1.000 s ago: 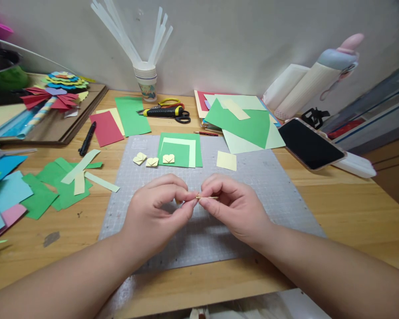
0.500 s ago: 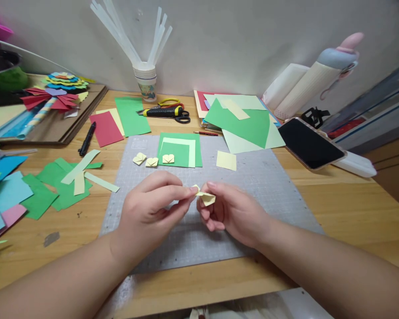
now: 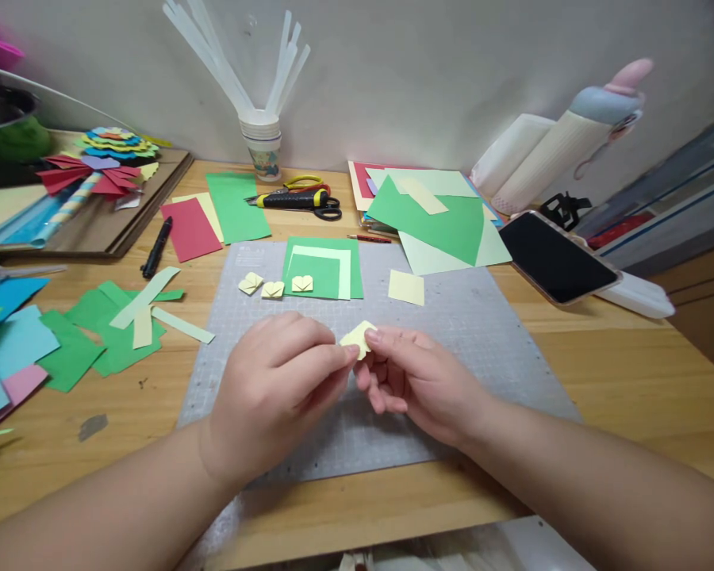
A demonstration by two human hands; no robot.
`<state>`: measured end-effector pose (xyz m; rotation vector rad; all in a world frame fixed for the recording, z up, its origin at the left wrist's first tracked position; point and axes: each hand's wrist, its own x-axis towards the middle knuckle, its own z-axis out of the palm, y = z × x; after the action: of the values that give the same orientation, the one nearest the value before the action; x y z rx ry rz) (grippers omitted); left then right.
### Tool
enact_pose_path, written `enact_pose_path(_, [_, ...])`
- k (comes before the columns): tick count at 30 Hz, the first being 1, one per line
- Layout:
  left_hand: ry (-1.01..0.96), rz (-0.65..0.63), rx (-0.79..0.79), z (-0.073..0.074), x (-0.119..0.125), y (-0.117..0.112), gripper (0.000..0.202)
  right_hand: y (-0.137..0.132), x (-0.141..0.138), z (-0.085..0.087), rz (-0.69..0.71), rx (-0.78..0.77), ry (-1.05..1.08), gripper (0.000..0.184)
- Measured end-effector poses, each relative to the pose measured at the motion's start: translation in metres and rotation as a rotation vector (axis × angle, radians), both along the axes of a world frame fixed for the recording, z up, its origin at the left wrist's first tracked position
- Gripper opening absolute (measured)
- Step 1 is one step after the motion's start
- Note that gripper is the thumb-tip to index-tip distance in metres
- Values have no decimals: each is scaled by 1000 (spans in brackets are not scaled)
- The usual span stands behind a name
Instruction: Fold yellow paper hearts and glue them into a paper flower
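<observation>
Above the grey cutting mat (image 3: 500,357), my left hand (image 3: 277,388) and my right hand (image 3: 420,381) meet over a small folded piece of pale yellow paper (image 3: 358,338). Both pinch it between thumb and fingertips, the left from the left side, the right from the right. Further back on the mat lie three small folded yellow hearts (image 3: 272,287), one of them on a green and pale green sheet (image 3: 327,266). A loose pale yellow square (image 3: 406,287) lies to the right of that sheet.
Scissors and a utility knife (image 3: 301,198) lie behind the mat. A paper cup with white strips (image 3: 262,147) stands at the wall. Coloured paper scraps (image 3: 83,337) cover the left side, stacked sheets (image 3: 440,218) the back right. A phone (image 3: 556,258) rests at right, a black pen (image 3: 155,247) at left.
The yellow paper was held flat and edge-on between both hands. It has since been turned and opened upward, so its face now shows. The hands have shifted slightly.
</observation>
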<state>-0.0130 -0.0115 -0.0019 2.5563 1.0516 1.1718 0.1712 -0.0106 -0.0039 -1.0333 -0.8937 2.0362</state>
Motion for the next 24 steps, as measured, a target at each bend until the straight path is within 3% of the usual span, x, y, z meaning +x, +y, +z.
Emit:
enact_pose_path(5, [-123,0,-219,0,4,1,15,3,1,-2,-36,132,-119,32])
enact_pose_path(9, [-391,78,-643,1,10,5,5,2,3,-1,-42,289,-233,31])
enact_pose_path(13, [-630,19,-1038,3,15,10,16,0,4,-1,-49,394,-290,33])
enact_pose_path(16, [-656,-16,-1132,5,15,12,18,0,5,-1,-54,417,-320,34])
enact_pose_path(24, [-678,-1,-1185,6,15,11,18,-1,4,0,-52,417,-312,33])
